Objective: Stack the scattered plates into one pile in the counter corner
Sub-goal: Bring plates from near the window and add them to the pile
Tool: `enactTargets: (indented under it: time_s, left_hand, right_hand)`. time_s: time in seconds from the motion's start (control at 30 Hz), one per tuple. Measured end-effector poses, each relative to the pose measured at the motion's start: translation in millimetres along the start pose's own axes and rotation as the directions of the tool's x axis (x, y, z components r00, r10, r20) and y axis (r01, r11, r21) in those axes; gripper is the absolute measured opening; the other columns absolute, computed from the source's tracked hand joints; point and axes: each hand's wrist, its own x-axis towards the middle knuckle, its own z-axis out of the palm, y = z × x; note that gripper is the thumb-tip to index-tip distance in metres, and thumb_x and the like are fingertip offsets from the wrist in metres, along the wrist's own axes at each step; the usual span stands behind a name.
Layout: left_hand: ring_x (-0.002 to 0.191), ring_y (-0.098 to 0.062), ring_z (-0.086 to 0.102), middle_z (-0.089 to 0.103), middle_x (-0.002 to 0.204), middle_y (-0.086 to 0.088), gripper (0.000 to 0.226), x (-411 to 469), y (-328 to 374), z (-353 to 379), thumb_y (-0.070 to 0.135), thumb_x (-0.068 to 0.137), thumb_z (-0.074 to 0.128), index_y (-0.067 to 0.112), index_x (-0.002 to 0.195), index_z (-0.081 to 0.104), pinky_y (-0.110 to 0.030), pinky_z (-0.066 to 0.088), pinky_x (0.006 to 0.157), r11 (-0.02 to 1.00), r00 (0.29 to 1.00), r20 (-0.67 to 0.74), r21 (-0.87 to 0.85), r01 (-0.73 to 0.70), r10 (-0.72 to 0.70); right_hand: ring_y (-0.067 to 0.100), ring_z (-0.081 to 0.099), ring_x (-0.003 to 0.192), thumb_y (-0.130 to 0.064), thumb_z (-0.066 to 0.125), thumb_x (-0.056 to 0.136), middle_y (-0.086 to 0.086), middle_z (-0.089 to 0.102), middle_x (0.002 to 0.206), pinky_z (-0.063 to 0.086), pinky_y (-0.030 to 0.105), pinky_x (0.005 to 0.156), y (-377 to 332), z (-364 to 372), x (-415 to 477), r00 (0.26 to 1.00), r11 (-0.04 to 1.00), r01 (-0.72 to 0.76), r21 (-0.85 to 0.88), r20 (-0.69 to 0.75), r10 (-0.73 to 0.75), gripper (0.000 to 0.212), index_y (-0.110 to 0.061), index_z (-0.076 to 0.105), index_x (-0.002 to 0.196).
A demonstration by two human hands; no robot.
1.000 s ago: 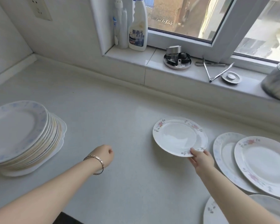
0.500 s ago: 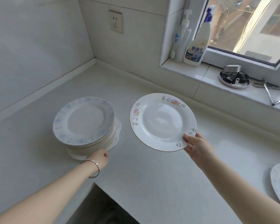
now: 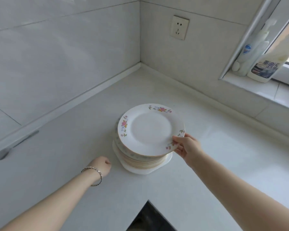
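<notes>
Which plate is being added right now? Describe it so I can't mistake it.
Start at the wall corner below the socket; on the counter in front of it is the plate pile. The floral plate is over its top, its near rim pinched by the right hand. Pink flower sprays mark its rim; the plate below has a bluish band.

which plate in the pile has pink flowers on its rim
The top plate, held at its edge by the right hand; the plate just beneath shows a pale blue rim.

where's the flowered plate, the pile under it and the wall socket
flowered plate [image 3: 150,130], head view, bare centre well
pile [image 3: 140,161], head view, stacked rims at front
wall socket [image 3: 179,27], head view, middle of faceplate
</notes>
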Motion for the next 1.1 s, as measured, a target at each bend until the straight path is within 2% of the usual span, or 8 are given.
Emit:
enactTargets:
  time_s: [0.27, 0.4, 0.53, 0.6, 0.7, 0.83, 0.97, 1.1]
  left_hand:
    - [0.087, -0.030, 0.070, 0.074, 0.090, -0.017, 0.024, 25.1, -4.8, -18.3, 0.012, 0.085, 0.044, 0.016, 0.063, 0.053, -0.032, 0.054, 0.079, 0.999, 0.999, 0.028, 0.045, -0.031, 0.029]
    - [0.089, -0.029, 0.070, 0.074, 0.092, -0.016, 0.019, 35.6, -2.0, -20.8, 0.015, 0.086, 0.044, 0.012, 0.078, 0.062, -0.032, 0.053, 0.080, 0.998, 0.998, 0.039, 0.041, -0.049, 0.048]
    - [0.090, -0.031, 0.069, 0.073, 0.094, -0.017, 0.025, 43.1, -1.4, -20.1, 0.013, 0.087, 0.043, 0.004, 0.092, 0.067, -0.033, 0.053, 0.081, 0.998, 0.998, 0.031, 0.021, -0.053, 0.052]
    - [0.089, -0.031, 0.069, 0.073, 0.093, -0.019, 0.026, 43.9, -1.3, -17.2, 0.011, 0.086, 0.043, 0.002, 0.091, 0.067, -0.032, 0.053, 0.079, 0.998, 0.998, 0.036, 0.031, -0.057, 0.056]
    - [0.087, -0.030, 0.069, 0.073, 0.093, -0.019, 0.025, 45.3, -2.4, -13.5, 0.011, 0.086, 0.042, 0.003, 0.090, 0.066, -0.032, 0.053, 0.078, 0.997, 0.997, 0.046, 0.050, -0.062, 0.060]
    - [0.086, -0.029, 0.069, 0.073, 0.093, -0.018, 0.024, 45.3, -1.5, -11.4, 0.011, 0.087, 0.042, 0.005, 0.089, 0.066, -0.031, 0.053, 0.077, 0.993, 0.995, 0.061, 0.083, -0.084, 0.079]
    - [0.079, -0.027, 0.065, 0.072, 0.090, -0.018, 0.020, 39.5, 5.3, -9.4, 0.012, 0.087, 0.042, 0.010, 0.079, 0.060, -0.030, 0.050, 0.073, 0.985, 0.991, 0.086, 0.129, -0.113, 0.102]
    - [0.066, -0.021, 0.052, 0.056, 0.069, -0.005, 0.027, 25.2, 16.0, 5.2, 0.013, 0.088, 0.041, 0.017, 0.061, 0.047, -0.022, 0.037, 0.067, 0.966, 0.978, 0.164, 0.204, -0.158, 0.126]
  right_hand:
    - [0.021, 0.062, 0.065, 0.003, 0.058, 0.083, 0.010, 0.063, 0.079, 0.056, 0.020, 0.048, 14.0, 14.5, -0.1, 0.986, 0.975, 0.077, -0.210, -0.130, -0.106, 0.016, -0.007, 0.061, 0.095]
    - [0.020, 0.060, 0.057, -0.017, 0.056, 0.084, 0.010, 0.067, 0.077, 0.047, 0.026, 0.050, 19.7, 21.1, -0.6, 0.941, 0.724, 0.144, -0.674, -0.134, -0.312, 0.035, -0.008, 0.048, 0.116]
    - [0.031, 0.063, 0.094, -0.033, 0.054, 0.086, 0.016, 0.068, 0.104, 0.045, 0.031, 0.069, 22.4, 22.6, 7.1, 0.933, 0.486, 0.079, -0.870, -0.107, -0.343, 0.057, -0.010, 0.031, 0.134]
    - [0.030, 0.065, 0.088, -0.037, 0.050, 0.087, 0.017, 0.069, 0.097, 0.042, 0.030, 0.062, 23.0, 23.3, 7.8, 0.944, 0.424, 0.008, -0.906, -0.132, -0.301, 0.050, -0.007, 0.038, 0.125]
    - [0.018, 0.060, 0.047, -0.039, 0.038, 0.093, 0.013, 0.067, 0.070, 0.047, 0.024, 0.044, 30.9, 29.7, 4.5, 0.984, 0.527, -0.080, -0.846, -0.152, -0.095, 0.044, -0.001, 0.046, 0.113]
    - [0.015, 0.055, 0.032, -0.037, 0.027, 0.097, 0.015, 0.064, 0.064, 0.046, 0.018, 0.033, 37.1, 37.7, 6.8, 0.983, 0.737, -0.180, -0.652, -0.152, 0.105, 0.050, 0.005, 0.054, 0.105]
    - [0.013, 0.050, 0.028, -0.035, 0.023, 0.097, 0.014, 0.061, 0.058, 0.041, 0.016, 0.031, 33.0, 40.3, 6.7, 0.988, 0.716, -0.156, -0.680, -0.116, 0.105, 0.050, 0.006, 0.053, 0.099]
    - [0.016, 0.056, 0.045, -0.041, 0.022, 0.098, 0.011, 0.064, 0.065, 0.047, 0.020, 0.043, 27.8, 33.1, 5.3, 0.989, 0.654, -0.118, -0.747, -0.029, 0.144, 0.059, 0.006, 0.052, 0.113]
